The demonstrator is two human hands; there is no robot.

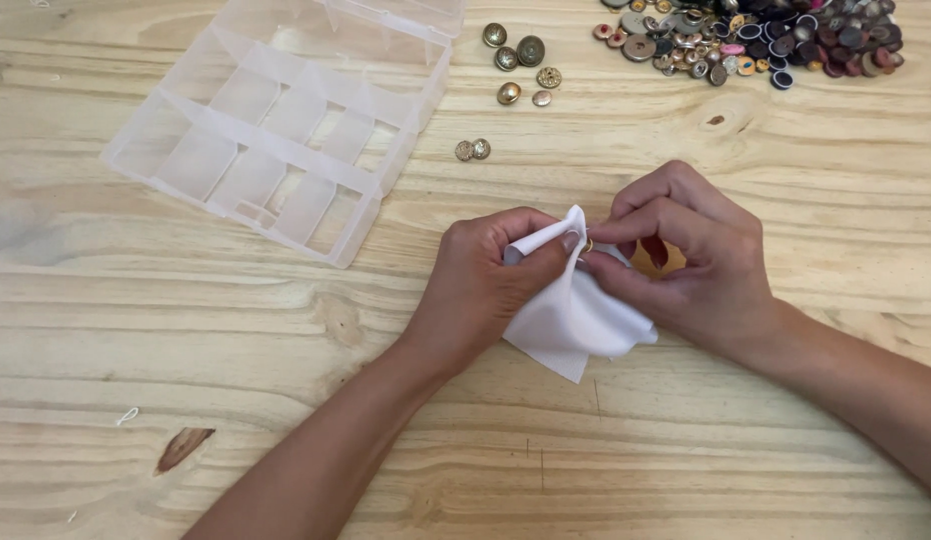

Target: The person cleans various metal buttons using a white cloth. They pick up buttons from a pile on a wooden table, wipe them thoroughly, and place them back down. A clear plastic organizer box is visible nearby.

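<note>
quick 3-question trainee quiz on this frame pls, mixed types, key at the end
1. True or false: the left hand and right hand both grip the white cloth.
2. The clear compartment box lies: A) at the table's upper left, B) under the cloth, C) inside the button pile.
3. What small thing is pinched against the cloth at the fingertips?

Key:
1. True.
2. A; the mixed button pile is at the upper right.
3. A gold-coloured button, like the loose metal buttons beside the box.

Both forearms are bare to the frame's edge, with no sleeves; the left hand [481, 285] and right hand [701, 260] wear no gloves.
</note>
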